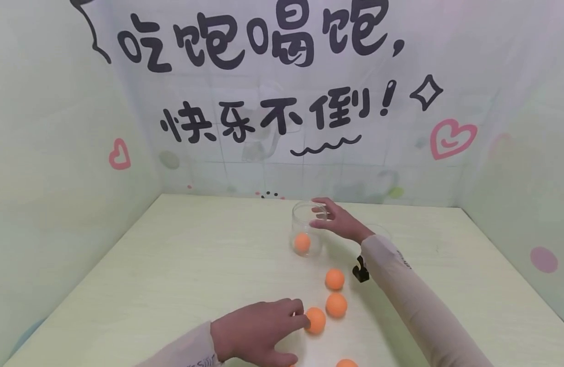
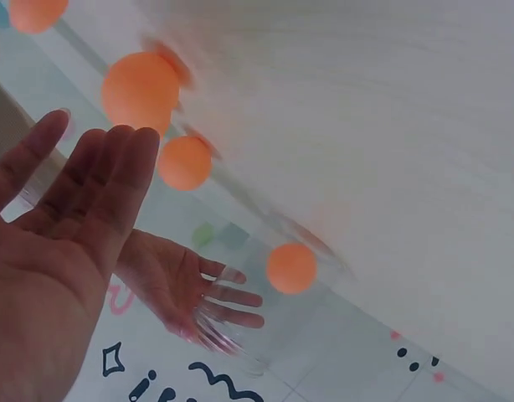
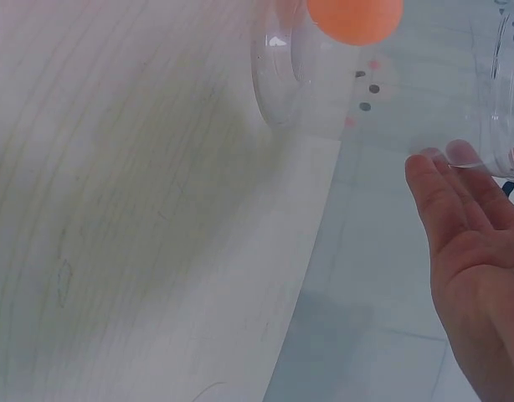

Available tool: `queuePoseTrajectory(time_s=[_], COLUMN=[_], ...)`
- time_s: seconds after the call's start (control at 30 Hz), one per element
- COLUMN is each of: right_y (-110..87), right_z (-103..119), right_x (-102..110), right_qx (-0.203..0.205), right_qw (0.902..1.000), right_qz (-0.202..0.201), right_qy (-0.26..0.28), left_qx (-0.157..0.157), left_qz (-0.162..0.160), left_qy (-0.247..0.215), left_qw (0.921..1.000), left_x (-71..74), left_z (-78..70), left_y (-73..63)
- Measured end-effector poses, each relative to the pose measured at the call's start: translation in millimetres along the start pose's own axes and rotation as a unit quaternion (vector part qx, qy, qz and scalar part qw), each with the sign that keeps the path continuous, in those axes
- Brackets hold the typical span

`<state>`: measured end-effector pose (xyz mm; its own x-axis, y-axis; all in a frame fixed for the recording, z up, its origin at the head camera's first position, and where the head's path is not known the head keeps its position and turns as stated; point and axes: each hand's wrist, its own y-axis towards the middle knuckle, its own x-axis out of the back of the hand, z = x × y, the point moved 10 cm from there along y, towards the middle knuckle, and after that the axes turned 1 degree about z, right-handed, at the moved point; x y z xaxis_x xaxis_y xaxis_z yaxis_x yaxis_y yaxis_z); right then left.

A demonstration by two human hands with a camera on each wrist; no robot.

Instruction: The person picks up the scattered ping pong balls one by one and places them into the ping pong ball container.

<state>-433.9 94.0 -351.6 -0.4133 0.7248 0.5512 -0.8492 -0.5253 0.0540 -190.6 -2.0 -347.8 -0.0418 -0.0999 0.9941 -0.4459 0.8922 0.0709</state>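
Above the near part of the table, my left hand (image 1: pixel 259 329) reaches right with its fingers extended. Its fingertips overlap an orange ball (image 1: pixel 315 320) in the head view; whether they touch it is unclear. My right hand (image 1: pixel 339 220) is at the upper right side of a clear glass jar (image 1: pixel 304 216). Its fingers (image 2: pixel 240 297) look straight and spread in the left wrist view, along the glass by the rim. The jar stands upright with one orange ball (image 1: pixel 302 243) in its lower part. Two more orange balls, a farther ball (image 1: pixel 334 279) and a nearer ball (image 1: pixel 337 305), lie between the hands.
Another orange ball (image 1: pixel 347 363) is cut off by the bottom edge of the head view. A small black object (image 1: pixel 361 270) shows beside the right sleeve. A faint clear round rim (image 1: pixel 380 230) lies behind the right wrist. Printed curtains (image 1: pixel 263 173) enclose the table (image 1: pixel 208 255).
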Motion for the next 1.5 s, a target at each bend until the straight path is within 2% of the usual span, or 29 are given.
queuePoseTrajectory(time_s=[0.2, 0.37, 0.5, 0.6, 0.73, 0.9, 1.2, 1.4, 1.5], right_y=[-0.5, 0.4, 0.9, 1.6, 2.0, 2.1, 0.9, 0.3, -0.7], right_z=[2, 2, 1, 0, 1, 1, 1, 1, 1], right_x=[1, -2, -1, -2, -2, -3, -2, 0, -1], right_qx=[0.004, 0.005, 0.003, 0.006, 0.011, 0.018, 0.019, 0.020, 0.018], right_qw=[1.0000, 1.0000, 1.0000, 1.0000, 0.9999, 0.9998, 0.9998, 0.9997, 0.9997], right_qz=[-0.002, 0.005, 0.004, 0.003, 0.005, 0.004, -0.003, -0.005, -0.005], right_qy=[0.006, 0.004, 0.007, 0.007, 0.003, 0.000, 0.010, 0.011, 0.014], left_qx=[-0.018, -0.015, -0.019, -0.022, -0.025, -0.017, -0.011, -0.037, -0.037], left_qz=[-0.001, -0.003, 0.007, 0.014, 0.014, 0.018, 0.040, 0.025, 0.017], left_qy=[0.015, 0.022, 0.011, -0.017, -0.030, -0.023, 0.014, 0.042, 0.038], left_qw=[0.9997, 0.9996, 0.9997, 0.9995, 0.9991, 0.9994, 0.9990, 0.9981, 0.9984], left_x=[-12.6, -19.6, -25.6, -28.8, -30.0, -30.0, -32.3, -27.3, -25.1], left_z=[-7.3, -9.9, -13.2, -15.5, -17.4, -17.2, -21.1, -26.6, -24.8], left_y=[-6.9, -12.6, -13.8, -14.9, -16.7, -18.7, -16.2, -14.4, -15.4])
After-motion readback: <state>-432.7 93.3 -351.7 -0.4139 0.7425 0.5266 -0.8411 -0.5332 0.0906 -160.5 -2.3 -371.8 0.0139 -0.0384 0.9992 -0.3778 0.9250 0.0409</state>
